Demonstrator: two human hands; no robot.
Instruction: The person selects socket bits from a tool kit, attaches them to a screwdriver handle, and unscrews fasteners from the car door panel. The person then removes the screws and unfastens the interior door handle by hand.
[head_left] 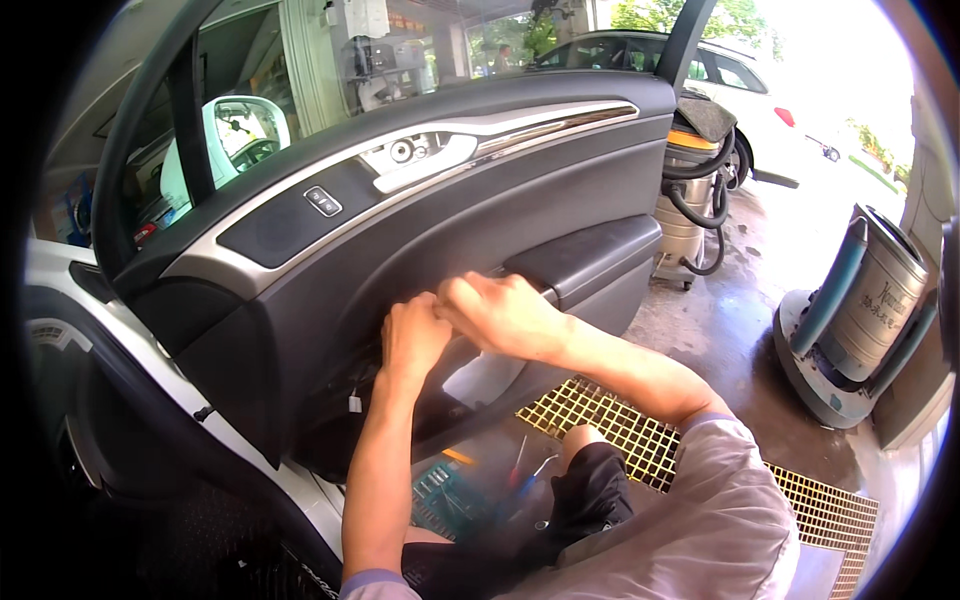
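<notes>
In front of me stands an open car door with a dark grey trim panel [440,215]. My left hand [412,335] and my right hand [500,315] meet at its lower part, just left of the padded armrest [590,255]. Both have their fingers curled closed against each other; whatever they pinch is hidden. Below my left hand, a small white plug [355,403] hangs in a dark recess of the panel. On the floor under the door lie a teal tool tray [432,500], a screwdriver with a red shaft [517,466] and a blue-handled tool [530,482].
A steel vacuum cleaner [682,225] with black hoses stands beyond the door's right end. Farther right is a metal canister [885,295] on a wheeled base. Yellow floor grating [605,420] runs beside my knee. A white car [735,85] is parked behind.
</notes>
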